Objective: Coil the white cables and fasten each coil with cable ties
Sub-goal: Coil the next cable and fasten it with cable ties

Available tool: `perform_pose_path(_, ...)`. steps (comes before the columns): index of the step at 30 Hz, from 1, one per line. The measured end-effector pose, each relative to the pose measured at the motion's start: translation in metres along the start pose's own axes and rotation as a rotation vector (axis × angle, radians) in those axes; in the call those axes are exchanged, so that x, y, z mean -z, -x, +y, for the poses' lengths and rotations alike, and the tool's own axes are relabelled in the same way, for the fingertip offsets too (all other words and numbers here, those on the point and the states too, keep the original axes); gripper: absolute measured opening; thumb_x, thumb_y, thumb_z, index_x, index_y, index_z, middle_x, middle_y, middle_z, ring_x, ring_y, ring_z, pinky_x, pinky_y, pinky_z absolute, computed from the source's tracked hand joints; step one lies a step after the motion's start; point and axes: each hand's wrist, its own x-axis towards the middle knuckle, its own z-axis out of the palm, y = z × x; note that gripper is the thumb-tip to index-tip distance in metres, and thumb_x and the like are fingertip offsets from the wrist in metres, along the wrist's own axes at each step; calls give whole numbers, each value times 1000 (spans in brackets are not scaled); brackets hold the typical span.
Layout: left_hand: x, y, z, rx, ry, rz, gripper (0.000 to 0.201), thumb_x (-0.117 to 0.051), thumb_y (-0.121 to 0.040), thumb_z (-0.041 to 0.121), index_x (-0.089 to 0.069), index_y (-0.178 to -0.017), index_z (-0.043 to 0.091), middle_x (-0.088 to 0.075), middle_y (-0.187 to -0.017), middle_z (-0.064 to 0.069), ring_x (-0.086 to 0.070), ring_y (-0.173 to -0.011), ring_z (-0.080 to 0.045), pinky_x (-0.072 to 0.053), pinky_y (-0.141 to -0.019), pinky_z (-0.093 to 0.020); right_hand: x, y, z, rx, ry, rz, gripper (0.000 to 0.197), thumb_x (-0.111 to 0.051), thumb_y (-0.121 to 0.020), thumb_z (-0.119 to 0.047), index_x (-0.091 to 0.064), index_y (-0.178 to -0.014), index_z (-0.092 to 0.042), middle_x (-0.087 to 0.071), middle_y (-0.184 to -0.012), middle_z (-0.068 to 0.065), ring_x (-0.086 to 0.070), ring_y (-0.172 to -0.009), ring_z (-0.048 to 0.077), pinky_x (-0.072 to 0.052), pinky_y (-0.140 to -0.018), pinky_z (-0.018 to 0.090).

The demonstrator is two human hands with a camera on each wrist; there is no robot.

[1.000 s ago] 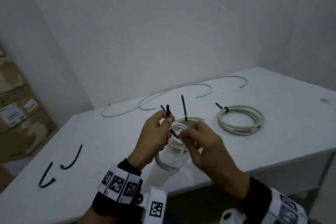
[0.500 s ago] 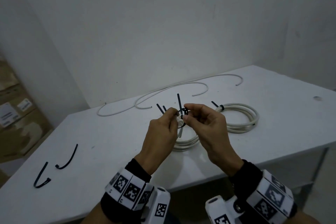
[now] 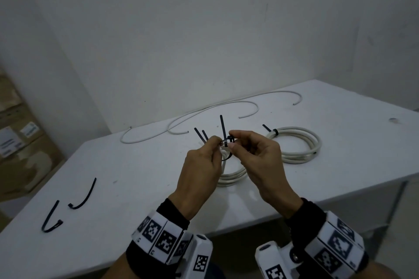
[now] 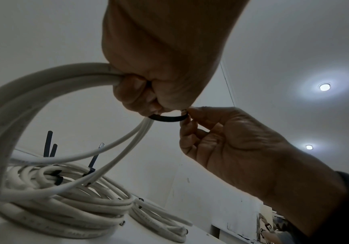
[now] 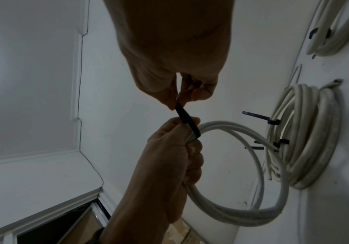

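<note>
The left hand (image 3: 199, 165) is curled round the strands of a small white coil (image 3: 231, 178), lifted at its top, while the right hand (image 3: 256, 156) pinches the head of a black tie (image 3: 227, 140) between thumb and fingertip; the tie loops loosely round the gripped strands and its tail stands up above the knuckles.

All of this happens over a white table (image 3: 340, 142) pushed into a white corner. Beyond it on the left are cardboard boxes (image 3: 20, 142).

On the table I count two loose cables (image 3: 226, 106) curving along the back edge, and one finished coil (image 3: 297, 145) to the right with its tie tail sticking out. Near the left corner lie two spare ties (image 3: 82, 193), bent like hooks.

From the head view the held coil and whatever sits behind the hands blur into one. The left wrist view separates them: the held loop (image 4: 23, 92) rises from the fist (image 4: 161, 66), and behind it a thick tied coil (image 4: 60, 206) rests on the table with three black tails poking up, a further coil lying just beyond. It also shows the right hand (image 4: 232, 145) at the tie's loop (image 4: 167, 118). The right wrist view shows the strap (image 5: 187, 121) running from the right fingertips (image 5: 173, 97) to the bundle in the left hand (image 5: 169, 161).

The tie's head is hidden under the fingers, so whether the tail is threaded through it I cannot tell.
</note>
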Motion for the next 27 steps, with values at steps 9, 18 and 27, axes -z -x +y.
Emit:
perform_pose_path(9, 2, 6, 5, -2, 34, -47, 22, -44, -100, 15, -64, -111, 14, -61, -63, 0, -51, -48, -2, -36, -45, -14, 9, -4, -7, -74, 89, -186, 17, -65, -84, 1, -71, -94, -12, -62, -57, -6, -56, -52, 0, -43, -54, 10)
perform_pose_path(18, 20, -9, 11, 399, 467, -298, 25, -41, -100, 18, -66, -102, 15, -51, -57, 6, -35, -39, -4, -27, -39, -17, 13, -24, -16, -6, 237, -189, 5, -71, -82, -8, -73, -78, -6, -67, -61, 1, -58, -51, 10, -41, -46, 13)
perform_pose_path(27, 24, -6, 4, 453, 683, -494, 28, -47, -96, 45, -54, -108, 20, -25, -55, 3, -15, -47, -10, -14, -40, -18, 14, -30, -15, -48, 376, -270, 6, -73, -80, -17, -74, -77, -11, -66, -64, 6, -62, -57, 21, -42, -45, 26)
